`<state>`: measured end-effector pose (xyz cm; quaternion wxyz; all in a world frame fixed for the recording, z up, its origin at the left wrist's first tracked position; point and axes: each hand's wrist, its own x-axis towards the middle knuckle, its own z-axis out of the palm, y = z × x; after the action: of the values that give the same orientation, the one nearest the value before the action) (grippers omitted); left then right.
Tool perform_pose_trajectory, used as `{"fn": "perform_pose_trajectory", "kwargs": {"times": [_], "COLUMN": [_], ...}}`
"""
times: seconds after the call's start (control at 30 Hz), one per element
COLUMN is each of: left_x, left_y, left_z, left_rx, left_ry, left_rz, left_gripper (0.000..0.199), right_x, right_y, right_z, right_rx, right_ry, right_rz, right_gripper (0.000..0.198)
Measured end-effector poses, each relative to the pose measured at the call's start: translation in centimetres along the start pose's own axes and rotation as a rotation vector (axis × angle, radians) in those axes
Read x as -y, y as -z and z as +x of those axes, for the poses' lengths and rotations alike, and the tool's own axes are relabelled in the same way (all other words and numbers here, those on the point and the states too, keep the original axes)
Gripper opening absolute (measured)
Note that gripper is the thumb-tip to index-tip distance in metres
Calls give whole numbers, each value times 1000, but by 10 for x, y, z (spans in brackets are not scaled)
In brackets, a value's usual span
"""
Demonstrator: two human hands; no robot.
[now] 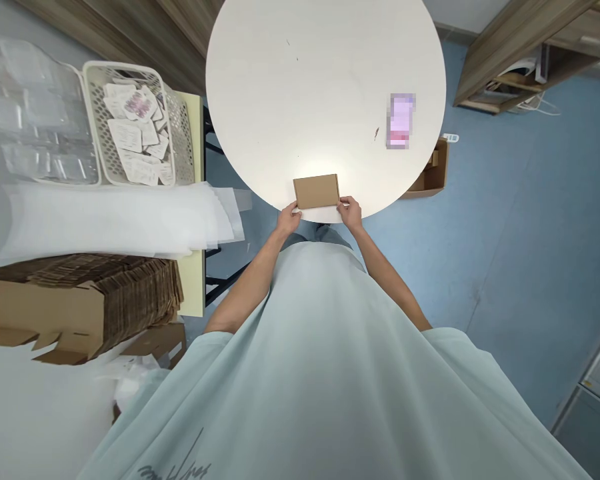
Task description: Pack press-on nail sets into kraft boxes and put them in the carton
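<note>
A small, flat brown cardboard box [317, 192] with its lid closed is at the near edge of the round white table [325, 87]. My left hand [289, 219] grips its near left corner, thumb and fingers closed on the edge. At the near right corner my right hand [350, 212] pinches the box in the same way. The underside of the box is hidden.
On a side table to the left are a white basket [173, 133] of printed cards, clear plastic cases [45, 120], white sheets [120, 217] and stacked flat cardboard [135, 293]. A blurred-out rectangle [401, 121] lies on the round table. An open carton [433, 177] stands below its right edge.
</note>
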<state>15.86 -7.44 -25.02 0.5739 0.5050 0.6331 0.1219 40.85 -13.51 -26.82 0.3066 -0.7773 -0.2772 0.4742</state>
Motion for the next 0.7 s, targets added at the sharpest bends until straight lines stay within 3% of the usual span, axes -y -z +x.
{"fn": "perform_pose_trajectory", "kwargs": {"times": [0.17,0.37,0.53,0.7], "left_x": [19,54,66,64], "left_y": [-5,-27,-49,-67], "left_z": [-34,-88,-123,-145], "left_rx": [30,-25,13,101], "left_ry": [80,101,111,91], "left_rz": [47,-130,-180,-185], "left_gripper": [55,35,30,23], "right_x": [-16,-45,-67,-82], "right_y": [-3,-3,21,57], "right_z": [-33,-99,-149,-192], "right_rx": [-17,-34,-78,-130], "right_ry": [-24,-183,-218,-204], "right_rz": [-52,197,228,220], "right_gripper": [11,37,40,44]}}
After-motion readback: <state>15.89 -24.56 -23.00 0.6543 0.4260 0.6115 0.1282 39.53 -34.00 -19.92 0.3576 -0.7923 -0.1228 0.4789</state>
